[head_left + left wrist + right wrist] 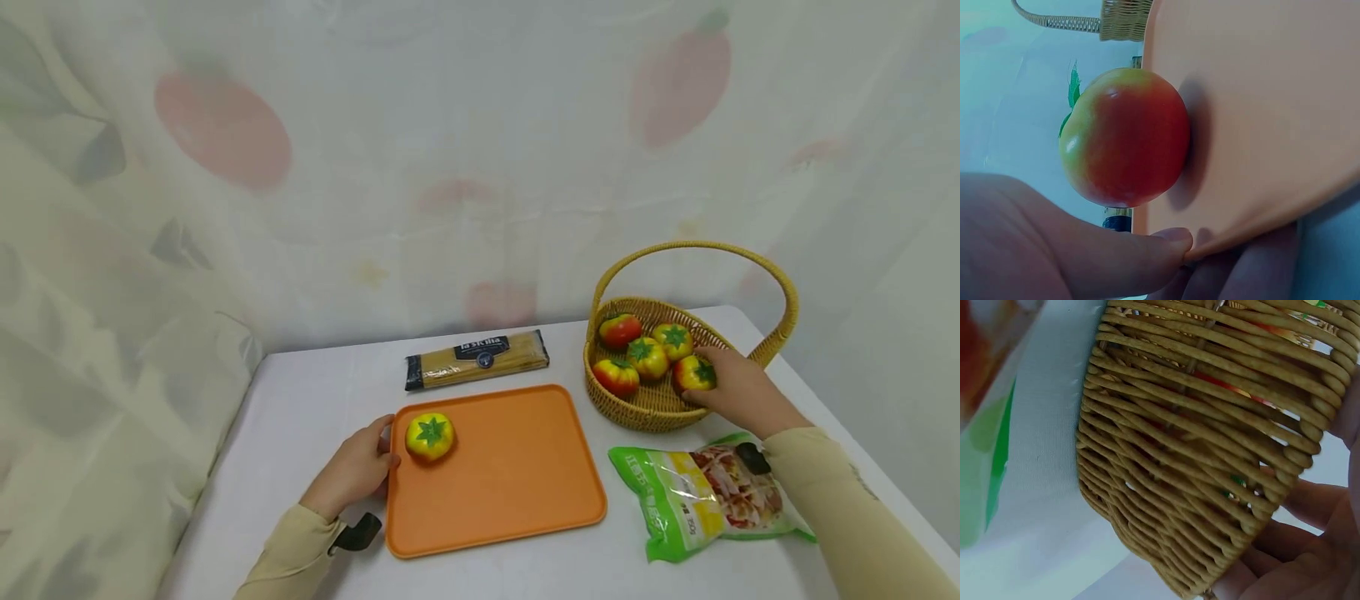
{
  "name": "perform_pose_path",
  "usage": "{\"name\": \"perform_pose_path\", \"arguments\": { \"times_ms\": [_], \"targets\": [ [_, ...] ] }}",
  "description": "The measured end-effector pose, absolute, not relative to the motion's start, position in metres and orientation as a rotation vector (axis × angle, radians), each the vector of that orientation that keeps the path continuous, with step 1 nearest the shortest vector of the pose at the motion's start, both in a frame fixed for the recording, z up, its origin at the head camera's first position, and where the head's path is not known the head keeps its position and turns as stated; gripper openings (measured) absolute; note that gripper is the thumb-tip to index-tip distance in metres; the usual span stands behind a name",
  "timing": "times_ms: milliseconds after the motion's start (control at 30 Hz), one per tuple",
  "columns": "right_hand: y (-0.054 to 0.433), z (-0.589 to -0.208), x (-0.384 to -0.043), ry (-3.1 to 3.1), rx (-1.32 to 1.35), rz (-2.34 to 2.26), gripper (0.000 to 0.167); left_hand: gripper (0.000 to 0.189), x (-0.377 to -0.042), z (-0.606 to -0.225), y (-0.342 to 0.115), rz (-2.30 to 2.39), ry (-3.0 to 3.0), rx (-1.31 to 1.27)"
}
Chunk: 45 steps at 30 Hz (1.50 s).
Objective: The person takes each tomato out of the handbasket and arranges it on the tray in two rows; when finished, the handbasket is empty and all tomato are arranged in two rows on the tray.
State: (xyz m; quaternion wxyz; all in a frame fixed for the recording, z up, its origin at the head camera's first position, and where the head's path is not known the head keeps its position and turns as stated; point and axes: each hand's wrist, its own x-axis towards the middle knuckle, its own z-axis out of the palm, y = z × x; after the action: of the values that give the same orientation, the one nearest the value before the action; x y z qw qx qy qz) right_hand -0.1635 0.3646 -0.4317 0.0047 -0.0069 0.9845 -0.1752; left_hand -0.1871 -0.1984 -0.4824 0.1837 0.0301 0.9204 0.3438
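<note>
My left hand (354,467) pinches the left rim of an orange tray (510,467), thumb (1154,256) on top and fingers underneath. On the tray, close to that hand, sits a yellow-and-red tomato (430,438) with a green star-shaped leaf top. My right hand (738,390) reaches over the near right side of a wicker basket (645,419) and grips a red-and-yellow tomato (692,377) inside it. Several other tomatoes (648,358) lie in the basket beside it. From the right wrist, the woven wall (1191,450) hides most of the held tomato, and fingers (1310,503) show past the rim.
A pack of spaghetti (480,360) lies behind the tray. In front of the basket, under the right forearm, is a green food bag (705,496). The basket's tall handle (693,245) arches above it. A printed curtain (450,167) hangs behind the white table (315,392).
</note>
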Motion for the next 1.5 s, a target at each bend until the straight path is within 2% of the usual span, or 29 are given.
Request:
{"name": "perform_pose_path", "arguments": {
  "times_ms": [333, 833, 1067, 1500],
  "targets": [
    [0.357, -0.434, -0.172, 3.1, -0.062, -0.529, 0.072, 0.07, -0.184, -0.482, -0.203, 0.963, 2.612, 0.081],
    [0.348, -0.41, -0.152, 3.148, -0.032, -0.559, 0.079, 0.07, -0.184, -0.478, -0.197, 0.968, 2.603, 0.102],
    [0.309, -0.4, -0.15, 3.164, -0.124, -0.647, 0.08, 0.071, -0.186, -0.481, -0.199, 0.967, 2.598, 0.074],
    [0.22, -0.403, -0.158, 3.13, -0.319, -0.852, 0.071, 0.071, -0.184, -0.478, -0.198, 0.962, 2.585, 0.066]
  ]
}}
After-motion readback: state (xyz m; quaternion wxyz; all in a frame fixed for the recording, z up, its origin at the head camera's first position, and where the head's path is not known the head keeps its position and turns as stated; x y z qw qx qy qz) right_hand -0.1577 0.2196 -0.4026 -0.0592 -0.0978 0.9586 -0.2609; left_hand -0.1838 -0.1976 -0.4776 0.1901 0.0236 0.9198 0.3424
